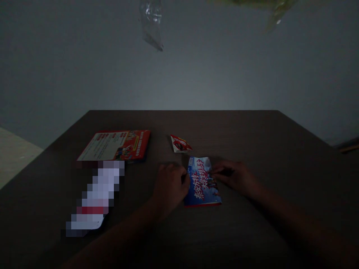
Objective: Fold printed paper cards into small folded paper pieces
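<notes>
A blue leaflet (202, 183) with red and white lettering lies on the dark wooden table (266, 149), near its middle. My left hand (170, 186) curls against the leaflet's left edge, fingers closed on that edge. My right hand (234, 177) pinches the leaflet's right edge with fingers pressed together. A small folded red and white paper piece (180, 144) rests just beyond the leaflet, touched by neither hand.
A red and white booklet (116, 145) lies flat at the left. In front of it lies a white sheet (95, 200), blurred out. A grey wall rises behind the table. Clear plastic (153, 24) hangs at the top. The room is dim.
</notes>
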Tool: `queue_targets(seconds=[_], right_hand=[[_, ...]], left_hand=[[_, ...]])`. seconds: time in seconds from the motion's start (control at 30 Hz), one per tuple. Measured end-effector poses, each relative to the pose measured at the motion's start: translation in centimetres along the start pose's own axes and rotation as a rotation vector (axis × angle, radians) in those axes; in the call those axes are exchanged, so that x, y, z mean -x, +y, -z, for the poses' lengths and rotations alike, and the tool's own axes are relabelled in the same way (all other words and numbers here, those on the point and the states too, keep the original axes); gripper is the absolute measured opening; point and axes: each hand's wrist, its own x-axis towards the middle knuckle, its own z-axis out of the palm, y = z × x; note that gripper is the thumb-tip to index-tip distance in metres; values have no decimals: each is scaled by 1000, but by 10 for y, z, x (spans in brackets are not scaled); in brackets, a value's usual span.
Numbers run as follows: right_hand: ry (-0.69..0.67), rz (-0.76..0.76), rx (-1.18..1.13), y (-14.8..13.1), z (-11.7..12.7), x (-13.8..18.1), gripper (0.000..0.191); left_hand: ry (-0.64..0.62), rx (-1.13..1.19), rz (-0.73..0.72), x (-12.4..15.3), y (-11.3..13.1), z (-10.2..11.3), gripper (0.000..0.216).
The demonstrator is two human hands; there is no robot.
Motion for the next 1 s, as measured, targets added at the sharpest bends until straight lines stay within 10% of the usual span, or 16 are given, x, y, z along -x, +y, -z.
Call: queue_targets(seconds=[1.0], right_hand=[[-92, 114, 131, -3, 10, 10, 62]], left_hand=[[-7, -2, 2, -1, 0, 1, 16]])
